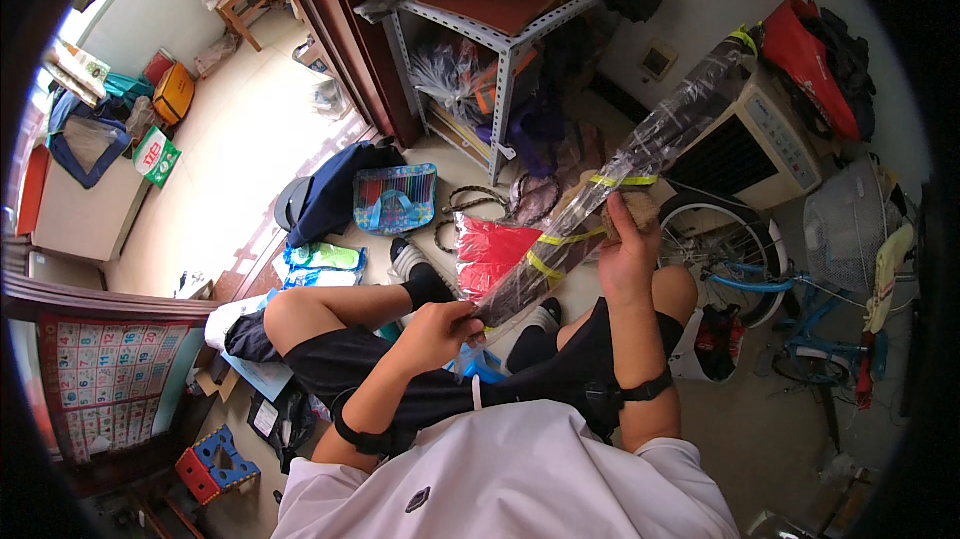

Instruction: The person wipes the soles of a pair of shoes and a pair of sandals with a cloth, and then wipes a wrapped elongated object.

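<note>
A long, dark bundle in clear plastic wrap (637, 141) slants across my lap, with yellow-green bands around it. My left hand (442, 332) pinches its lower end between thumb and fingers. Farther up, my right hand (630, 257) grips it from the side, thumb raised along the wrap. A fuzzy brown pad (632, 212) shows behind the right thumb; whether the hand holds it too, I cannot tell. Behind the bundle's lower half lies a flat red item in clear plastic (491, 254). Below my left hand, a blue plastic item (480, 365) is partly hidden.
A metal shelf (506, 51) stands ahead, beside an air cooler (750, 137) and a blue bicycle (757, 280) on the right. Left of my feet are a patterned case (395, 197), a navy cap (296, 197) and wipe packs (326, 261). A folding stool (217, 464) sits lower left.
</note>
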The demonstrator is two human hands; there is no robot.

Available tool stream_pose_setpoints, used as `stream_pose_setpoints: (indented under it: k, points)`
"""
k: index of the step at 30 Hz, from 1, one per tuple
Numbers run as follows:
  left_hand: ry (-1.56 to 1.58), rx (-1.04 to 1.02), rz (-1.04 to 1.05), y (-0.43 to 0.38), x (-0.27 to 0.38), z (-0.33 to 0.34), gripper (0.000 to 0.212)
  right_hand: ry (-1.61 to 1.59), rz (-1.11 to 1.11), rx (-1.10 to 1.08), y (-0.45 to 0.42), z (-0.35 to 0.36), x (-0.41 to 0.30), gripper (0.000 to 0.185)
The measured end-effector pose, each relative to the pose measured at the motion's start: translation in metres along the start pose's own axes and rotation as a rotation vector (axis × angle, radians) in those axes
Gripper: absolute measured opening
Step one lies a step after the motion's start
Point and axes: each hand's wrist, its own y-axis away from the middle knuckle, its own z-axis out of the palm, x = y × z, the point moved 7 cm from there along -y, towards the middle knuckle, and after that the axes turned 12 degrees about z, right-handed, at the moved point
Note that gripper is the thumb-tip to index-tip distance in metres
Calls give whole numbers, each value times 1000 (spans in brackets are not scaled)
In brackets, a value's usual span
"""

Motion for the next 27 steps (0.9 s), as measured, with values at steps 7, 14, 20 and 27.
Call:
stream_pose_setpoints:
  k: [7,14,20,27]
  points:
    - [86,-126,-149,4,-9,6,35,47,41,215,1,-12,8,33]
    - [21,-83,-62,-6,-4,-4,70,0,-8,21,3,-1,9,34]
    - [218,-198,46,-12,12,-3,72,-3,53,91,4,-5,11,36]
    - [187,19,75,-25,15,-2,54,32,-48,-89,12,11,12,47]
